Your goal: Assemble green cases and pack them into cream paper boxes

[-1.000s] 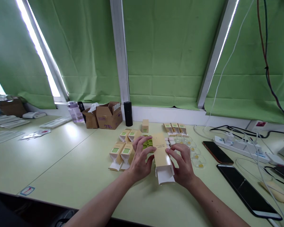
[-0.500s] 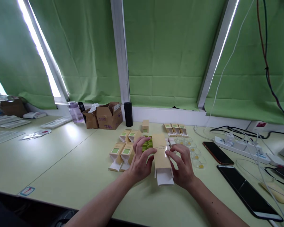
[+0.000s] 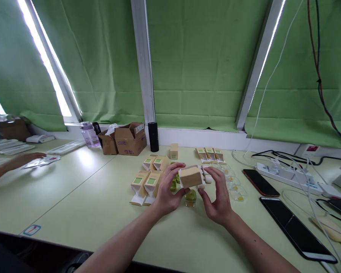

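Observation:
My left hand [image 3: 170, 189] grips a small beige cardboard box [image 3: 191, 176] between thumb and fingers, its end tilted toward me. To the right of the box, my right hand [image 3: 218, 197] is open, thumb and fingers apart. Below the box a small jar with a green lid [image 3: 190, 197] stands on the table. Partly hidden behind the box are more green jars [image 3: 173, 185] and several white round pieces [image 3: 208, 178]. Left of my left hand stand beige boxes with open flaps [image 3: 152, 182] and green labels.
Three open boxes [image 3: 210, 154] and a single box [image 3: 174, 151] stand farther back. Clear plastic pieces with yellow dots [image 3: 238, 194] lie right. Beyond are two phones [image 3: 260, 182], a power strip [image 3: 290, 178] and cables. Another person's hand [image 3: 31, 158] reaches in at far left.
The box has tipped from lying lengthwise with its flap toward me to showing its end. The green-lidded jar now shows beneath it. My right hand has come off the box. Another person's hand has appeared.

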Demonstrator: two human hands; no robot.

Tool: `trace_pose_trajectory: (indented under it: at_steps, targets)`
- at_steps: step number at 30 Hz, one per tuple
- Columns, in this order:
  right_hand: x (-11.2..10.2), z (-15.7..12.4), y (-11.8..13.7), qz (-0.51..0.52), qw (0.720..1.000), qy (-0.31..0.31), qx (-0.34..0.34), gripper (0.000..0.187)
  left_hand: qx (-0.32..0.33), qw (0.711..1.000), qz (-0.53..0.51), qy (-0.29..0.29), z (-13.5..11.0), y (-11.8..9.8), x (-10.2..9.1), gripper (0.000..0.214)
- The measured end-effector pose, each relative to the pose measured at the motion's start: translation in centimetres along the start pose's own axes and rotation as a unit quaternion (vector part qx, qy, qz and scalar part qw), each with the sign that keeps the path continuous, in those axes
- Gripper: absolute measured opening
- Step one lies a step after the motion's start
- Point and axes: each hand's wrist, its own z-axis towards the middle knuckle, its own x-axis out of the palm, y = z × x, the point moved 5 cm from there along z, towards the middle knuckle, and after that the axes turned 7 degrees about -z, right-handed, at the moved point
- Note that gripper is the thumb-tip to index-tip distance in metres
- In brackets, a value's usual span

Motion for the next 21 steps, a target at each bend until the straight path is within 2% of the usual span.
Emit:
trace_pose_trajectory:
  at_steps: [3,6,14,21]
  targets:
    - [0.0,0.0,-0.1,0.003,1.0,-0.009,0.002,0.057,-0.107,0.987,-0.113,-0.03,-0.4,1.5,0.0,0.051]
    - [0.1,0.0,-0.2,0.006,1.0,-0.002,0.005,0.053,-0.164,0.967,-0.193,-0.04,-0.6,2.4,0.1,0.052]
    - [0.5,0.0,-0.3,0.031,0.999,0.032,0.019,0.051,-0.232,0.927,-0.288,-0.061,-0.2,3.4,0.2,0.073]
    - [1.2,-0.3,-0.4,0.068,0.99,0.104,0.06,0.045,-0.274,0.912,-0.303,-0.043,-0.3,2.7,0.8,0.072]
